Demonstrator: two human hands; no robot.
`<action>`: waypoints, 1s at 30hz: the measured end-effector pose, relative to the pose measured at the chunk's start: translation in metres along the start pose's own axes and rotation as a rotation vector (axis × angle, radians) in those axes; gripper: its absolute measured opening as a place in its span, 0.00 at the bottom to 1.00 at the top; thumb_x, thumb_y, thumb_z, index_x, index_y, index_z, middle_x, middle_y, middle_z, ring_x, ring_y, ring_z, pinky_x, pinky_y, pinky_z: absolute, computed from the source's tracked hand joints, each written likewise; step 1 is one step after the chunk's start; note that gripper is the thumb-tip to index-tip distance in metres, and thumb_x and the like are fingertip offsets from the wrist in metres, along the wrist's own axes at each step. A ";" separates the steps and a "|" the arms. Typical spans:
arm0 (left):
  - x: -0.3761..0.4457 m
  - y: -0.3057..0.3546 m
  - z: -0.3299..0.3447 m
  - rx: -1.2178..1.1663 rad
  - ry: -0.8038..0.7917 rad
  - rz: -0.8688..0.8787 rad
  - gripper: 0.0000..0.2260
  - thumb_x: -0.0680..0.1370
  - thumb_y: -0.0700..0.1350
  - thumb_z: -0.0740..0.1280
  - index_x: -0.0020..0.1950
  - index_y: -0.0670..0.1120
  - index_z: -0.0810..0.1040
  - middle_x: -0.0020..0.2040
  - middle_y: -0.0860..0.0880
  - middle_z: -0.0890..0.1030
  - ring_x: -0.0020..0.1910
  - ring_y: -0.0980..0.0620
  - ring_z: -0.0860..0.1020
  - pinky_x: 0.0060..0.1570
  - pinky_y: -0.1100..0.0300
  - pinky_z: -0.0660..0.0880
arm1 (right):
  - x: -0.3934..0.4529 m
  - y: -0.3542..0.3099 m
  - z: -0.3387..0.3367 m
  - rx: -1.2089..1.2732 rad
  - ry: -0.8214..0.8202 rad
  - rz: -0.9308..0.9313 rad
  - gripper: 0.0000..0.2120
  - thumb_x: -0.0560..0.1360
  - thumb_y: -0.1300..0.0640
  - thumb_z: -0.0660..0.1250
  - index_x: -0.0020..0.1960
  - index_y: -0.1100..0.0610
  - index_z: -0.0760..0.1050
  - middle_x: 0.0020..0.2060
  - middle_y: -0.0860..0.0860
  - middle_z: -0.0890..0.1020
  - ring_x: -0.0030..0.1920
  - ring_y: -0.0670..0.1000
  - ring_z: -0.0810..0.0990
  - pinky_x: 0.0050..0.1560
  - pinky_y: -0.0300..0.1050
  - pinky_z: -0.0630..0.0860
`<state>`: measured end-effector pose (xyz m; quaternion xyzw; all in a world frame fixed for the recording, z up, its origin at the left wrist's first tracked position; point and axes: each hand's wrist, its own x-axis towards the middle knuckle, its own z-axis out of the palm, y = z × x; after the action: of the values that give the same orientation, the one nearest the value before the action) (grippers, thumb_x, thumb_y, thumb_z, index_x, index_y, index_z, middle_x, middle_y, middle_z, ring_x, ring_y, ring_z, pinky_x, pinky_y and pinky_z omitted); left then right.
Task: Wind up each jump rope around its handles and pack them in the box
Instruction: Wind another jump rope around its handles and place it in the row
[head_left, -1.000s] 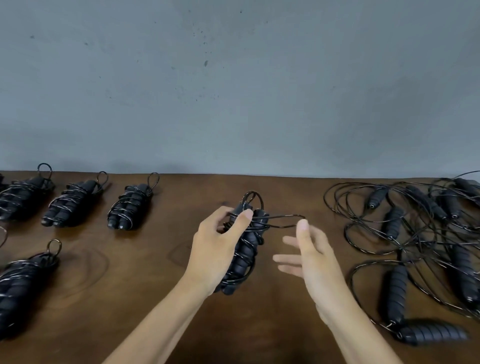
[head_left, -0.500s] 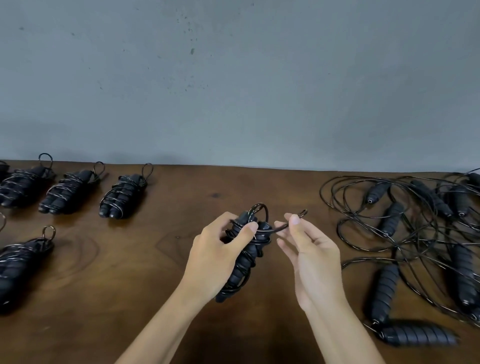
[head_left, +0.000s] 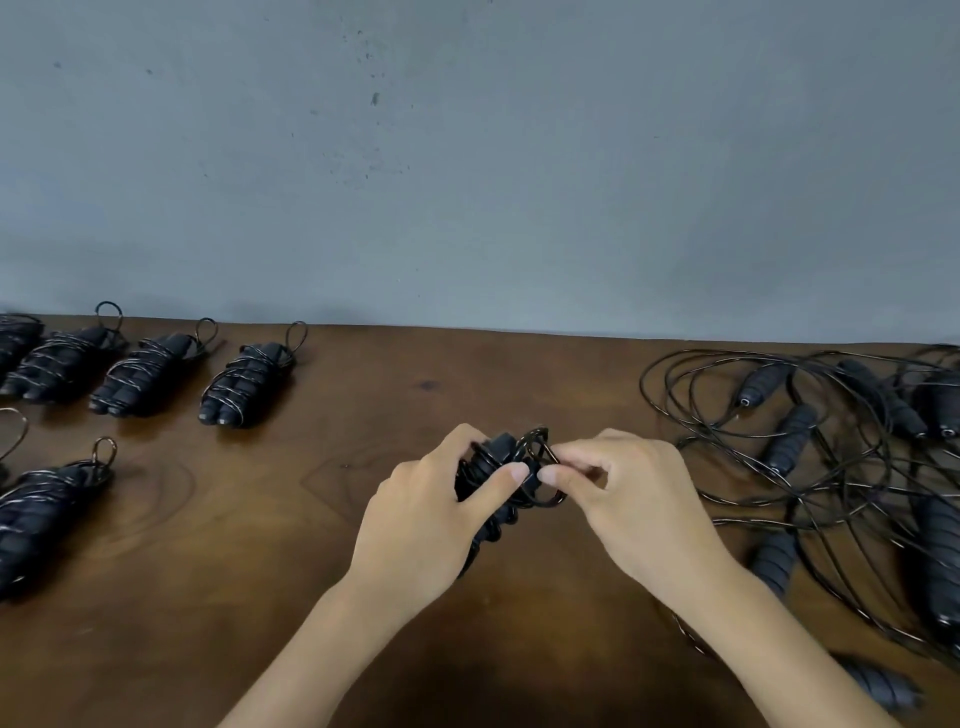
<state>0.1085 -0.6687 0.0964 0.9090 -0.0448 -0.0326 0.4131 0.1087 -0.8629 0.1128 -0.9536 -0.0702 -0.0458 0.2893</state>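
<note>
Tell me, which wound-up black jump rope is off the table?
The wound black jump rope bundle gripped in the left hand; the right hand pinches its loop. Every other bundle lies on the brown wooden table.

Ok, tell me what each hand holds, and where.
Left hand grips the wound jump rope round its handles; right hand pinches its cord loop.

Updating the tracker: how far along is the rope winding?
Done: at least five wound bundles lie on the table at left. In hand: the left hand grips a nearly wound rope while the right hand pinches its end loop. Left: the tangled pile at right. No box in view; nothing packed.
</note>
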 end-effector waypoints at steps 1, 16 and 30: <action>-0.002 0.002 0.002 0.041 0.000 -0.001 0.16 0.77 0.70 0.60 0.53 0.60 0.74 0.37 0.59 0.84 0.37 0.57 0.82 0.44 0.50 0.80 | 0.001 0.000 -0.004 -0.078 -0.053 -0.009 0.13 0.80 0.48 0.68 0.39 0.51 0.80 0.34 0.48 0.77 0.39 0.49 0.76 0.41 0.45 0.73; -0.016 -0.004 -0.005 -0.070 -0.136 -0.028 0.15 0.81 0.65 0.63 0.51 0.54 0.76 0.38 0.49 0.83 0.37 0.46 0.80 0.45 0.45 0.77 | -0.003 0.010 -0.006 0.322 -0.072 -0.024 0.08 0.76 0.47 0.73 0.55 0.41 0.84 0.44 0.36 0.84 0.50 0.37 0.81 0.49 0.29 0.74; -0.020 -0.042 -0.049 -0.529 -0.212 -0.094 0.18 0.82 0.62 0.66 0.54 0.48 0.80 0.48 0.41 0.84 0.45 0.50 0.82 0.58 0.44 0.78 | 0.010 -0.039 0.045 0.861 -0.084 -0.029 0.13 0.76 0.66 0.72 0.57 0.53 0.84 0.48 0.49 0.88 0.48 0.52 0.86 0.51 0.41 0.81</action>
<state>0.0953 -0.6021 0.0975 0.7622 -0.0355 -0.1573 0.6269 0.1147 -0.8044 0.0986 -0.7458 -0.1081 0.0223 0.6569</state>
